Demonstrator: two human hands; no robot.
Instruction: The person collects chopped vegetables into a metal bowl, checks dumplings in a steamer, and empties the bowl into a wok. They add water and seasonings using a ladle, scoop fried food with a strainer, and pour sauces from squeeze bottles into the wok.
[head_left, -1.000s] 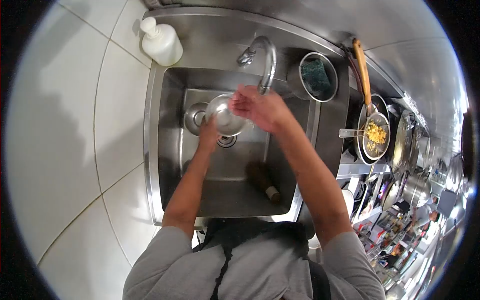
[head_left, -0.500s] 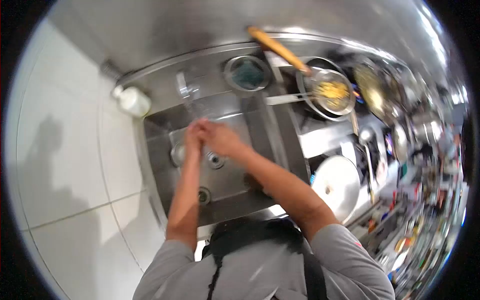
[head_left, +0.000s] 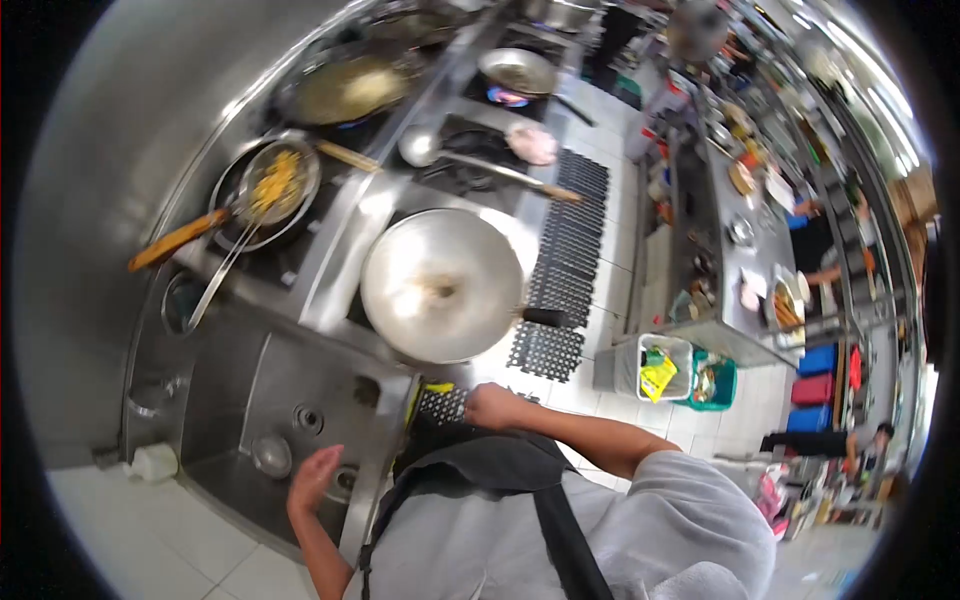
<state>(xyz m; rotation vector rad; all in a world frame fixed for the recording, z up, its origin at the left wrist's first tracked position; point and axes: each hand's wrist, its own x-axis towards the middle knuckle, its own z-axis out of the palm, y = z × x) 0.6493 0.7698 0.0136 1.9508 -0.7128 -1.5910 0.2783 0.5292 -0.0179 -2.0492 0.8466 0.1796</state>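
Note:
My left hand [head_left: 313, 480] is over the near side of the steel sink [head_left: 222, 390], its fingers stretched out and slightly blurred, holding nothing that I can see. Close to it in the basin lie a small round metal bowl [head_left: 271, 455] and a drain [head_left: 308, 419]. My right hand [head_left: 492, 406] is in front of my black apron [head_left: 470, 462], below the large wok [head_left: 443, 285]. Its fingers are curled, and whatever they may hold is hidden. The wok's black handle [head_left: 548, 317] is just above that hand, apart from it.
Beyond the sink, a strainer with yellow food [head_left: 278, 183] rests over a pot. A ladle [head_left: 420, 147] and a lit burner under a frying pan [head_left: 517, 72] are further along. Bins [head_left: 665, 368] and a prep counter [head_left: 735, 245] stand right; co-workers are behind it.
My hands were together over the sink under the tap and are now apart. The right moved over beside the wok; the left stayed at the sink. My view turned right toward the stove.

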